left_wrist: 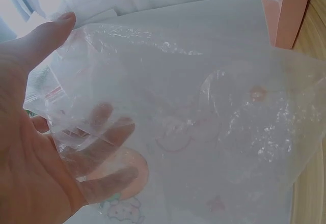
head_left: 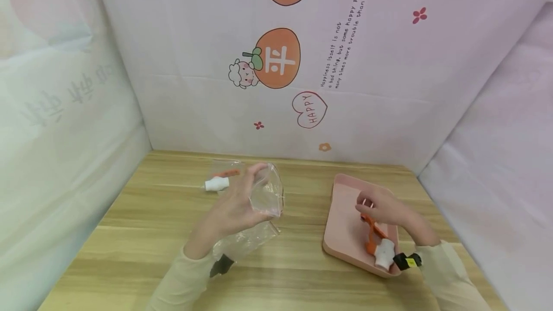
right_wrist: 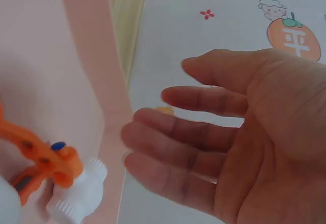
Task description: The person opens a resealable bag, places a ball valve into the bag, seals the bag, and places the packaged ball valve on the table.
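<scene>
My left hand (head_left: 231, 208) holds up a clear plastic bag (head_left: 269, 196) above the table. The left wrist view shows its thumb at the bag's edge and several fingers seen through the film (left_wrist: 224, 117). Over the pink tray (head_left: 339, 234), my right hand (head_left: 382, 205) hovers with loosely bent fingers, and the right wrist view shows nothing in its palm. White plastic valves with orange handles (head_left: 383, 253) lie in the tray just below that hand; one valve (right_wrist: 84, 196) shows ribbed ends and a blue spot near its handle.
On the table's left side lies another white valve (head_left: 217, 184) with an orange handle, by clear film. More clear plastic (head_left: 250, 241) lies below the left hand. Printed white cloth walls (head_left: 194, 109) stand behind and on both sides of the wooden table (head_left: 298, 277).
</scene>
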{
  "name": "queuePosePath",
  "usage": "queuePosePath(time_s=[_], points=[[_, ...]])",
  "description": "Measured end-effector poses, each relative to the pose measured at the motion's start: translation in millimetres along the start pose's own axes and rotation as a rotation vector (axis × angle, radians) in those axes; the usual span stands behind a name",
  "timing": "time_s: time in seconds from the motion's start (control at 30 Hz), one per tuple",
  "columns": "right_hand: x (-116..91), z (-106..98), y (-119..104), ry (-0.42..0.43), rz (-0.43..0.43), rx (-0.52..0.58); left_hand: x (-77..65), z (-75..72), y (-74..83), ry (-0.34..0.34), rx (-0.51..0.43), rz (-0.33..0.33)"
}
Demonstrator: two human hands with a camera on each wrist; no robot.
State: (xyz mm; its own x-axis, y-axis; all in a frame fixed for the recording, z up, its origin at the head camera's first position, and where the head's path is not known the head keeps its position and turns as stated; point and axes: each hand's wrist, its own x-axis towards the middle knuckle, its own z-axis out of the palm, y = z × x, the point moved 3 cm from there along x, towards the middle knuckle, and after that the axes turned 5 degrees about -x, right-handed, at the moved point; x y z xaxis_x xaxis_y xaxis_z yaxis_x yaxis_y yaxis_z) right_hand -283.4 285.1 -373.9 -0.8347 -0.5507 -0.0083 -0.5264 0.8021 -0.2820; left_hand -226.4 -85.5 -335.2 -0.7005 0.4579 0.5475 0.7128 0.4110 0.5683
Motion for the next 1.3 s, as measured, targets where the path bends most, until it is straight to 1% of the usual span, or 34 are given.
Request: queuePosePath(time_s=[0.13,0.23,0.37,0.5,0.6,0.73,0.87,0.97,1.07,1.13,1.23,1.3], points=[[-6,11,12,-0.073,0.002,0.019,0.9,-0.2,0.2,0.0,-0.001,0.015],[-12,18,19,-0.119,0.049,0.072,1.3,-0.4,0.3,0.006,0.004,0.027],[-21,26,26,-0.162,0.11,0.094,2.2,0.4,0.4,0.021,0.025,0.06],[-29,35,31,-0.196,0.147,0.102,2.7,0.6,1.0,0.018,0.024,0.061],[-33,39,32,-0.189,0.136,0.087,2.2,-0.2,1.6,0.013,0.024,0.043],[-33,45,32,-0.186,0.127,0.074,1.1,0.2,1.1,0.01,0.027,0.027],[-33,51,32,-0.192,0.157,0.076,0.3,1.5,-0.3,0.003,0.028,0.02],[-33,54,32,-0.176,0.174,0.065,0.3,1.6,-0.9,0.003,0.039,0.023],[-34,56,32,-0.145,0.153,0.05,0.0,1.1,-0.8,0.007,0.051,0.026],[-33,58,32,-0.124,0.154,0.052,-0.2,0.6,-0.7,0.01,0.054,0.024],[-32,59,32,-0.094,0.16,0.041,-0.6,0.1,-1.0,0.008,0.051,0.011],[-32,59,31,-0.076,0.183,0.037,-0.9,-0.2,-1.6,0.004,0.047,-0.003]])
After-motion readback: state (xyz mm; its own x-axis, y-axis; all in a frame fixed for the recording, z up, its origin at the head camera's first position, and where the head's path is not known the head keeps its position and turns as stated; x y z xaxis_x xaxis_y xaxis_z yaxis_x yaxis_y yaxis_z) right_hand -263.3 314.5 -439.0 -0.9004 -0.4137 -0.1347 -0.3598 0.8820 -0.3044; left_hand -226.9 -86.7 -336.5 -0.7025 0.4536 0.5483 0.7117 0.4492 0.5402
